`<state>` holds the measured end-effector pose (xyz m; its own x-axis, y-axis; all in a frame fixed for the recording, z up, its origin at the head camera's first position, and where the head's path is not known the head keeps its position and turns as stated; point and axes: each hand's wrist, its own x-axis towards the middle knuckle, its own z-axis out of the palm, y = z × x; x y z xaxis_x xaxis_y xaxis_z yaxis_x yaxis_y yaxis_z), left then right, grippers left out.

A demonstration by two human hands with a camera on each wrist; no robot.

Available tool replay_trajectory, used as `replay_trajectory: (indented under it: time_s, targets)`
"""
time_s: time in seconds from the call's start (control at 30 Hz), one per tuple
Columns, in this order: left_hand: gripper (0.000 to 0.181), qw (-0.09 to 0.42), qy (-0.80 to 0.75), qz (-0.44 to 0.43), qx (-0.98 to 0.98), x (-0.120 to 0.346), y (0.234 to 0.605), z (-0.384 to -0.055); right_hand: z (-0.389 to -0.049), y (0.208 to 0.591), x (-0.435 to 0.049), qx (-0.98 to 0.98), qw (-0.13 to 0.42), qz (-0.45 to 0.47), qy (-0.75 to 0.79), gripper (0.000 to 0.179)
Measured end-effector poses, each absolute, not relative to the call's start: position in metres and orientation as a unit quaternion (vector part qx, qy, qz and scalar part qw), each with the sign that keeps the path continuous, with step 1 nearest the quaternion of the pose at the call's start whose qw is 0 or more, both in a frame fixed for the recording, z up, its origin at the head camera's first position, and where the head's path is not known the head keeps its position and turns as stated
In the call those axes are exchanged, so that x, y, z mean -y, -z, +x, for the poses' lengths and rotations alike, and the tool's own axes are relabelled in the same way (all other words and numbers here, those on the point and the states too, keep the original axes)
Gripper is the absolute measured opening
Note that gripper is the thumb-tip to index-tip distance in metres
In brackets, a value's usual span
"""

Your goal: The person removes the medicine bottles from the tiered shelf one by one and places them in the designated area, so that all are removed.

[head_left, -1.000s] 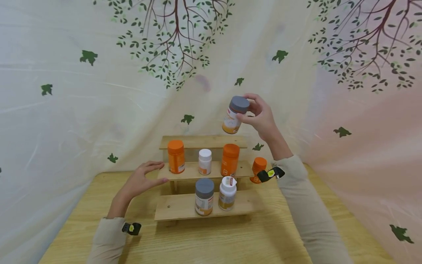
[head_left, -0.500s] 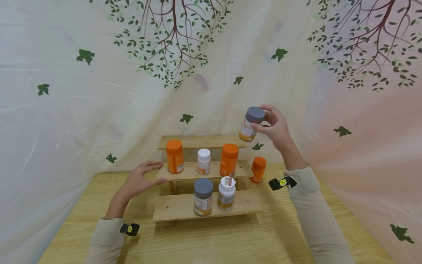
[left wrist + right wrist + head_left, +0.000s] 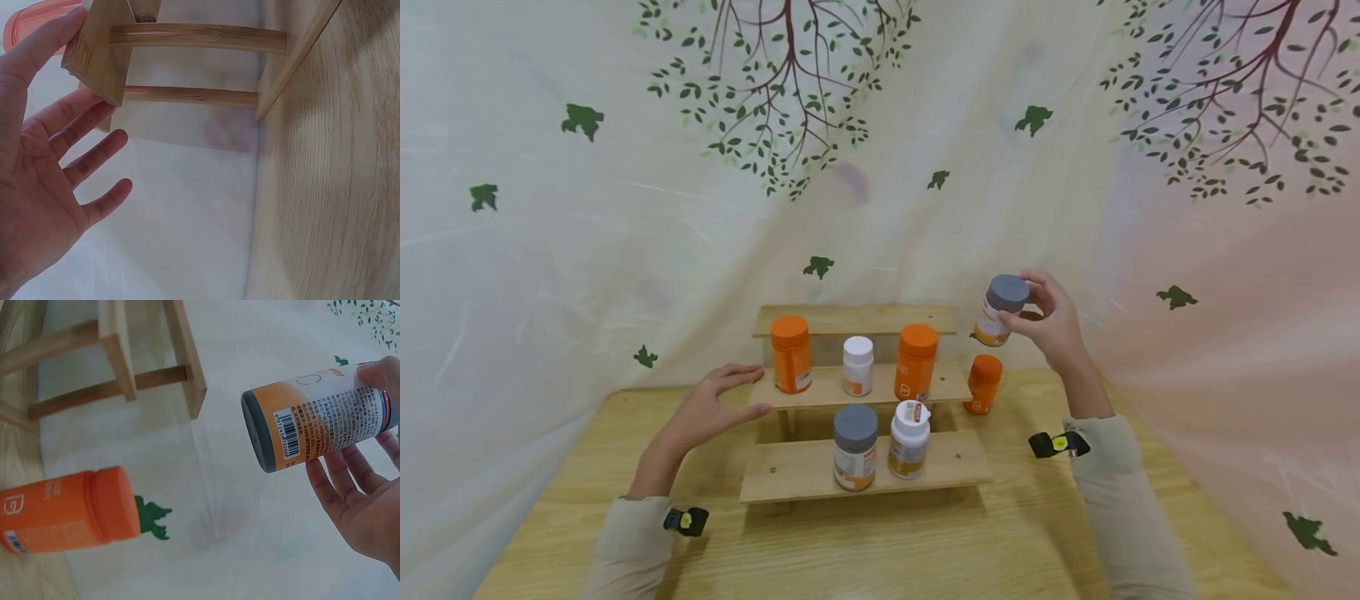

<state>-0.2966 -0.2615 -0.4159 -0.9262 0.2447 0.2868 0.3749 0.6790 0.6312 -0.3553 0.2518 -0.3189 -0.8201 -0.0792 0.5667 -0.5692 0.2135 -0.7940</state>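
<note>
The right hand (image 3: 1054, 325), right of centre in the head view, has the grey-capped supplement bottle (image 3: 1000, 310) between thumb and fingers near its cap, aloft with its base free and leaning a little. In the right wrist view that base points toward frame centre, well apart from the small orange bottle (image 3: 72, 511) at lower left. To carry it well, I would level the base and pass high enough not to clip that orange bottle, which stands beside the wooden tiered stand (image 3: 805, 477); a gentle, even pinch should do. The left hand (image 3: 707, 410), at left of the head view, is spread wide, its thumb and fingers about the end of the middle tier; light contact there should steady the stand, while pushing could jolt the orange-capped bottle (image 3: 792, 357) just beside it.
</note>
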Motion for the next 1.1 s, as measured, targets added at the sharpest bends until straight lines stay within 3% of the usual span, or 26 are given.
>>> replay_trajectory:
  time_s: [0.37, 1.1]
  targets:
    - [0.071, 0.088, 0.364, -0.166, 0.912, 0.26, 0.415, -0.297, -0.351, 0.355, -0.284, 0.747, 0.235, 0.181, -0.595, 0.051]
    - [0.068, 0.099, 0.365, -0.169, 0.91, 0.263, 0.417, -0.298, -0.363, 0.408, -0.313, 0.724, 0.229, 0.152, -0.632, 0.056]
